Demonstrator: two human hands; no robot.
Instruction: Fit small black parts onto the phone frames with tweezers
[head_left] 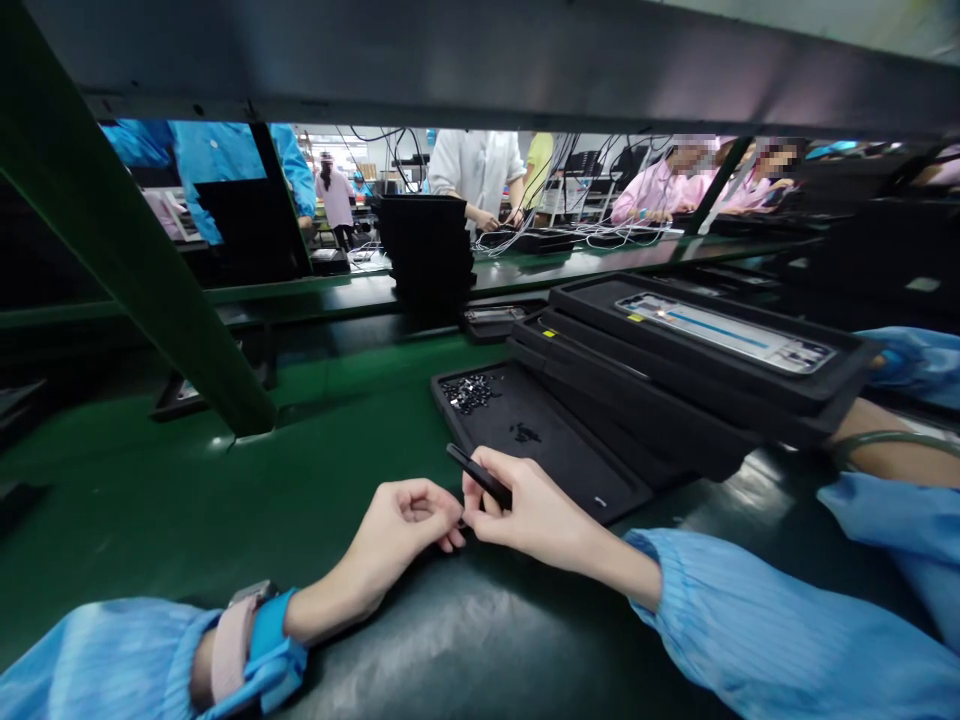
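Note:
My left hand (409, 525) is closed in a pinch low over the green bench, its fingertips nearly meeting those of my other hand; what it pinches is too small to make out. Gripped in my right hand (525, 505) is a slim black pen-like tool (480, 476), its upper end pointing up and left. Just beyond the hands lies a shallow black tray (566, 435). It holds a heap of small shiny parts (469, 392) at its far left corner and a few small black pieces (525, 433) near the middle.
Stacked black trays (637, 400) stand at the right, the top one bearing a phone-like frame (724, 332). Another person's arm (892, 445) reaches in beside them. A green slanted post (150, 260) rises at left. A tall black stack (427, 250) and people stand behind.

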